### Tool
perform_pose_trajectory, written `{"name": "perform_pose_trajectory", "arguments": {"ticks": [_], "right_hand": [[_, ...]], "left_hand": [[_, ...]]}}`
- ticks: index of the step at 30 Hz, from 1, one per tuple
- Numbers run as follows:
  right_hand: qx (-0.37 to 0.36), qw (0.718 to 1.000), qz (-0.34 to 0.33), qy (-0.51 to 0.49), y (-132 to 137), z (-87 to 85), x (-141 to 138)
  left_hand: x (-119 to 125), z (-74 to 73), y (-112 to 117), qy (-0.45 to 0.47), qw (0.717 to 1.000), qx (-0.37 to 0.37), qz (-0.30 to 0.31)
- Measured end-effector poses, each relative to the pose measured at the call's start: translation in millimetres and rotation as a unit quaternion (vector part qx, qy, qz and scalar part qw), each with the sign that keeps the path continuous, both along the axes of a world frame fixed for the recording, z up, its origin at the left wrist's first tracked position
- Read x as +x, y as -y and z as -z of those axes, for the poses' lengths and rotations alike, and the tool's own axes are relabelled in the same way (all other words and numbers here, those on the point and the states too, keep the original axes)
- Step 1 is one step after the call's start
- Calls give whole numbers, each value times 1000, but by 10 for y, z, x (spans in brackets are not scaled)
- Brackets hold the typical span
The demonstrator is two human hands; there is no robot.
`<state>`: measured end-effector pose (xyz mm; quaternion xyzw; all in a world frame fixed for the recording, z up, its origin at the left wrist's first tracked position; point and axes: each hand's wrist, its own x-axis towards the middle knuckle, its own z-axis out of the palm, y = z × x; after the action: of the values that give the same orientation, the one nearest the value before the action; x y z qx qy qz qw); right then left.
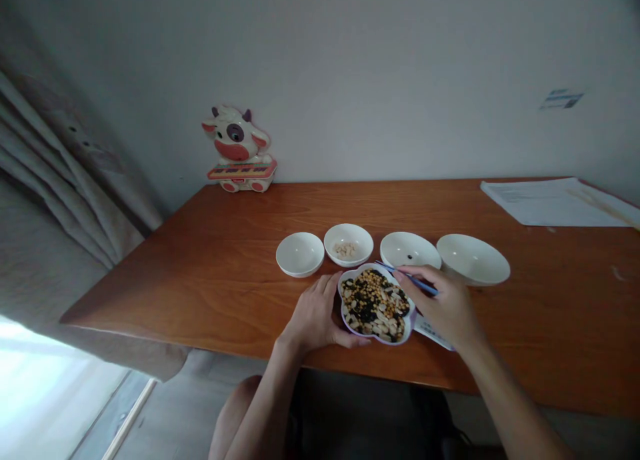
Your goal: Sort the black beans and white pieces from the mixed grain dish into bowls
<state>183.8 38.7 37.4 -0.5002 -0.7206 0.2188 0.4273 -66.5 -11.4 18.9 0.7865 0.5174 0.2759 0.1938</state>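
My left hand [317,317] curls around the left side of a flower-shaped bowl [341,305] with a purple outside, thumb at its front. The bowl is full of mixed yellow grains, black beans and pale peanut-like pieces. In my right hand [445,307] is a pair of blue tweezers [423,285], pinched between thumb and fingers. Their tips point left over the bowl's back rim; whether they grip anything is too small to tell. Just behind stand a white bowl [300,255], a second bowl [349,232] with pale pieces, and a third bowl [403,242] with a dark bean.
A larger white bowl [473,259] stands at the right end of the row. Partly under my right hand lies a printed white strip [434,332]. A toy cow with a keyboard [240,150] and paper sheets [540,203] are at the back of the wooden table [190,280].
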Motion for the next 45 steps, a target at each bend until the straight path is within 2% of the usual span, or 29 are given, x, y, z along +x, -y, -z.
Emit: {"name": "perform_pose_trajectory", "arguments": {"ticks": [3,7,13,22,31,36,45], "right_hand": [[2,1000,2,16,42,30,39],[1,999,-2,39,81,-19,67],[8,998,-36,57,157,-57,52],[-13,999,-32,18,201,57,108],[-7,999,-11,-33,104,0,145],[-2,998,-31,-53,115,-16,159],[8,999,-45,24,144,1,348]], "left_hand": [[-8,2,-2,4,1000,0,3],[-7,-25,0,12,1000,0,5],[3,-34,8,17,1000,-4,2],[6,-6,2,12,1000,3,7],[23,-22,21,17,1000,10,4],[24,-25,12,17,1000,5,2],[12,-43,12,13,1000,-15,4]]}}
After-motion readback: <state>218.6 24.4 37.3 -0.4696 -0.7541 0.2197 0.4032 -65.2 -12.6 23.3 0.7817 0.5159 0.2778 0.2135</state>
